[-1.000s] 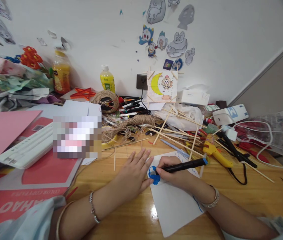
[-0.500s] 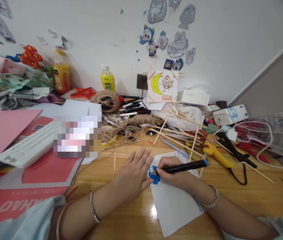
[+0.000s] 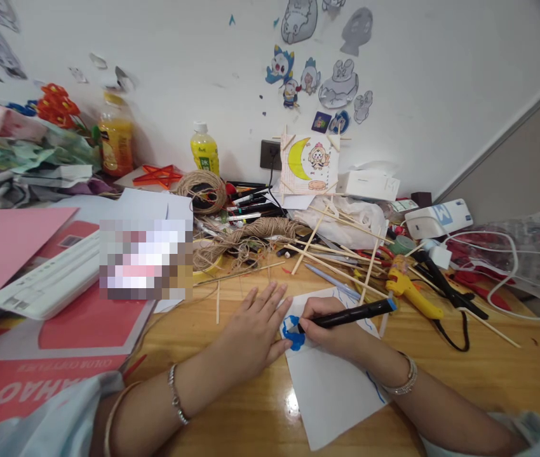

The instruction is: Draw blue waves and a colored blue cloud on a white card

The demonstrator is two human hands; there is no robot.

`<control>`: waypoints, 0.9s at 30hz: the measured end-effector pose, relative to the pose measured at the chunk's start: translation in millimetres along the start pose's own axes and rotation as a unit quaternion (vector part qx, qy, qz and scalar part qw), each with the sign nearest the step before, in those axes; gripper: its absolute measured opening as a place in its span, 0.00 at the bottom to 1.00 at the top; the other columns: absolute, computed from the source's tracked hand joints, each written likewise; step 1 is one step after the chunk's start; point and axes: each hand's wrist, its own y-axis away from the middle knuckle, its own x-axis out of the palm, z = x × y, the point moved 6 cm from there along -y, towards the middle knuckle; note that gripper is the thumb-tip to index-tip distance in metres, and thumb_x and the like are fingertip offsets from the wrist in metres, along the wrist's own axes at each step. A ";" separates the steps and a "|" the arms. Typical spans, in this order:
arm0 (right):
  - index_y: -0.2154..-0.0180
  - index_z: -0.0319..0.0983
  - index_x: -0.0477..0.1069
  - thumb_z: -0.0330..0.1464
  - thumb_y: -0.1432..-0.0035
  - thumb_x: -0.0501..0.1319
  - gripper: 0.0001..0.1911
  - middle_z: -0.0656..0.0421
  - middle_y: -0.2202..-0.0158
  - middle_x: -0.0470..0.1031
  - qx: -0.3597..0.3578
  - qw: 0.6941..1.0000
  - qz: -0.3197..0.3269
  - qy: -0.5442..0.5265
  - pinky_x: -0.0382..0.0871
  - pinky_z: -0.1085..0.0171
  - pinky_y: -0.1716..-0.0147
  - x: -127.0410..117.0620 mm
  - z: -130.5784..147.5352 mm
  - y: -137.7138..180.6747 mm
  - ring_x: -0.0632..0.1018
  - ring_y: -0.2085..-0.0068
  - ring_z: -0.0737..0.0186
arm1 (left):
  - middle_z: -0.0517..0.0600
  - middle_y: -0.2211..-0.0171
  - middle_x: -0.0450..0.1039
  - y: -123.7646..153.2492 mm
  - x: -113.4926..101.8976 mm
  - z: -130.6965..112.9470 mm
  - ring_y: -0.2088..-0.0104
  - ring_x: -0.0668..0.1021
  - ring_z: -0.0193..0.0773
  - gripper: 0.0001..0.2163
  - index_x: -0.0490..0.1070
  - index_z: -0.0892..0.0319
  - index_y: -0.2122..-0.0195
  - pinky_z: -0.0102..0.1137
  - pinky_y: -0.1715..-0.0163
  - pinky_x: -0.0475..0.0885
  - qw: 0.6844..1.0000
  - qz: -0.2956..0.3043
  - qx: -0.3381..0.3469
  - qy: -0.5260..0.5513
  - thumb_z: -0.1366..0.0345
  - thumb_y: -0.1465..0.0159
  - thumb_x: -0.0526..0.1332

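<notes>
A white sheet of paper (image 3: pixel 327 393) lies on the wooden table before me, with blue lines along its right side. My right hand (image 3: pixel 330 327) grips a black marker (image 3: pixel 351 315) with a blue end, its tip hidden by my fingers at a blue patch (image 3: pixel 293 341) near the paper's upper left. White still shows inside the patch. My left hand (image 3: pixel 263 324) lies flat with fingers spread, its thumb and fingertips at the paper's left edge beside the blue patch. It holds nothing.
A yellow glue gun (image 3: pixel 413 289) and several thin wooden sticks (image 3: pixel 315 244) lie beyond the paper. Twine (image 3: pixel 270 230), markers and a plastic bag crowd the back. At left are red paper packaging (image 3: pixel 89 317) and a white device (image 3: pixel 55 276). Two bottles stand by the wall.
The blue patch looks slightly different around its white inside, and the marker has shifted a little. My left hand has stayed in place on the paper's edge.
</notes>
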 end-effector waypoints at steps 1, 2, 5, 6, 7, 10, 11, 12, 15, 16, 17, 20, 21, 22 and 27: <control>0.81 0.39 0.64 0.28 0.51 0.57 0.09 0.63 0.83 0.66 -0.001 1.000 0.001 -0.002 0.57 0.71 0.81 0.2 0.1 0.0 0.65 0.80 0.69 | 0.62 0.36 0.52 0.0 -0.3 0.0 0.36 0.56 0.55 0.27 0.57 0.65 0.38 0.48 0.42 0.54 1.000 0.001 0.000 -0.001 0.52 0.33 0.52; 0.81 0.39 0.64 0.29 0.51 0.57 0.09 0.63 0.83 0.66 -0.003 1.000 0.003 -0.004 0.57 0.71 0.81 0.6 0.2 0.0 0.65 0.80 0.69 | 0.63 0.36 0.52 0.0 -0.6 -0.1 0.36 0.56 0.56 0.27 0.57 0.66 0.38 0.48 0.42 0.54 1.000 0.003 0.001 -0.001 0.52 0.33 0.52; 0.81 0.39 0.64 0.29 0.51 0.57 0.09 0.63 0.83 0.66 -0.011 1.000 0.001 -0.008 0.57 0.71 0.80 0.8 0.0 0.2 0.65 0.80 0.69 | 0.62 0.36 0.52 -0.2 -2.2 -0.1 0.36 0.57 0.55 0.27 0.57 0.65 0.38 0.48 0.42 0.54 1.000 0.007 0.001 -0.004 0.52 0.33 0.52; 0.81 0.39 0.64 0.29 0.50 0.56 0.09 0.63 0.83 0.66 -0.012 1.000 -0.001 -0.010 0.57 0.71 0.80 0.7 -0.2 0.2 0.65 0.80 0.70 | 0.62 0.36 0.52 -0.3 -2.4 -0.1 0.36 0.57 0.55 0.27 0.57 0.65 0.38 0.48 0.42 0.54 1.000 0.009 0.001 -0.005 0.52 0.33 0.52; 0.81 0.39 0.64 0.29 0.50 0.56 0.09 0.63 0.83 0.66 -0.013 1.000 0.000 -0.013 0.57 0.71 0.81 0.8 -0.5 0.3 0.65 0.80 0.70 | 0.62 0.36 0.52 -0.4 -2.3 -0.1 0.36 0.57 0.55 0.27 0.57 0.65 0.38 0.48 0.42 0.54 1.000 0.012 0.001 -0.007 0.52 0.33 0.52; 0.81 0.39 0.64 0.29 0.50 0.57 0.09 0.64 0.83 0.66 -0.009 1.000 0.007 -0.019 0.56 0.71 0.81 1.4 -1.5 0.5 0.65 0.81 0.70 | 0.62 0.36 0.52 -0.5 -1.6 0.0 0.37 0.57 0.56 0.28 0.57 0.65 0.38 0.48 0.42 0.55 1.000 0.014 0.000 -0.007 0.52 0.33 0.53; 0.81 0.39 0.64 0.29 0.51 0.57 0.09 0.64 0.83 0.66 -0.006 1.000 0.005 -0.018 0.56 0.71 0.81 1.1 -1.9 0.5 0.65 0.81 0.70 | 0.62 0.36 0.52 -0.4 -1.4 0.1 0.37 0.57 0.56 0.28 0.57 0.65 0.38 0.48 0.42 0.55 1.000 0.011 0.000 -0.005 0.52 0.33 0.53; 0.81 0.39 0.64 0.29 0.51 0.57 0.09 0.64 0.83 0.66 -0.002 1.000 0.003 -0.017 0.56 0.71 0.81 0.7 -2.3 0.4 0.65 0.81 0.70 | 0.62 0.36 0.52 -0.3 -1.3 0.2 0.36 0.57 0.56 0.27 0.57 0.65 0.38 0.48 0.42 0.55 1.000 0.008 0.001 -0.003 0.52 0.33 0.52; 0.81 0.39 0.64 0.29 0.51 0.57 0.09 0.64 0.83 0.66 -0.001 1.000 0.005 -0.017 0.56 0.71 0.81 0.7 -1.6 0.2 0.65 0.80 0.70 | 0.63 0.36 0.52 0.3 -1.6 0.1 0.36 0.57 0.56 0.27 0.57 0.65 0.38 0.48 0.42 0.55 1.000 -0.001 0.002 0.000 0.52 0.32 0.51; 0.81 0.39 0.64 0.29 0.51 0.58 0.09 0.64 0.83 0.66 -0.004 1.000 0.006 -0.018 0.56 0.71 0.81 0.7 -1.0 0.2 0.65 0.81 0.70 | 0.63 0.36 0.52 0.4 -1.7 0.1 0.36 0.57 0.56 0.27 0.57 0.65 0.38 0.48 0.42 0.55 1.000 -0.001 0.003 -0.002 0.52 0.32 0.51; 0.81 0.39 0.64 0.29 0.51 0.57 0.09 0.64 0.83 0.66 -0.005 1.000 0.006 -0.019 0.56 0.71 0.81 0.6 -0.7 0.1 0.65 0.81 0.70 | 0.63 0.36 0.52 0.4 -1.9 0.0 0.36 0.57 0.56 0.27 0.57 0.65 0.38 0.48 0.42 0.55 1.000 -0.001 0.003 -0.004 0.52 0.32 0.51; 0.81 0.39 0.64 0.29 0.51 0.57 0.09 0.64 0.83 0.66 -0.004 1.000 0.007 -0.016 0.57 0.71 0.81 0.5 -0.4 0.1 0.65 0.80 0.70 | 0.62 0.36 0.52 0.2 -2.8 -0.2 0.37 0.57 0.55 0.27 0.58 0.65 0.38 0.47 0.42 0.55 1.000 0.003 0.002 -0.011 0.52 0.33 0.52; 0.81 0.39 0.65 0.29 0.51 0.57 0.09 0.64 0.83 0.66 -0.005 1.000 0.010 -0.015 0.57 0.71 0.81 0.7 -0.3 0.1 0.66 0.80 0.70 | 0.62 0.36 0.52 0.0 -3.1 -0.3 0.37 0.57 0.55 0.27 0.58 0.65 0.38 0.47 0.42 0.55 1.000 0.004 0.002 -0.012 0.52 0.33 0.52; 0.81 0.39 0.64 0.28 0.51 0.57 0.09 0.64 0.83 0.66 -0.006 1.000 0.011 -0.014 0.57 0.71 0.81 0.8 -0.2 0.1 0.66 0.80 0.70 | 0.62 0.36 0.52 -0.2 -3.2 -0.4 0.37 0.57 0.56 0.27 0.58 0.65 0.38 0.47 0.42 0.55 1.000 0.006 0.002 -0.013 0.52 0.33 0.52; 0.81 0.39 0.64 0.28 0.51 0.57 0.09 0.64 0.83 0.67 -0.002 1.000 0.004 0.000 0.58 0.71 0.80 0.1 -2.1 0.0 0.66 0.80 0.69 | 0.63 0.36 0.52 -0.5 -1.7 -0.6 0.37 0.57 0.56 0.28 0.58 0.65 0.38 0.48 0.42 0.56 1.000 0.010 0.003 -0.019 0.51 0.34 0.53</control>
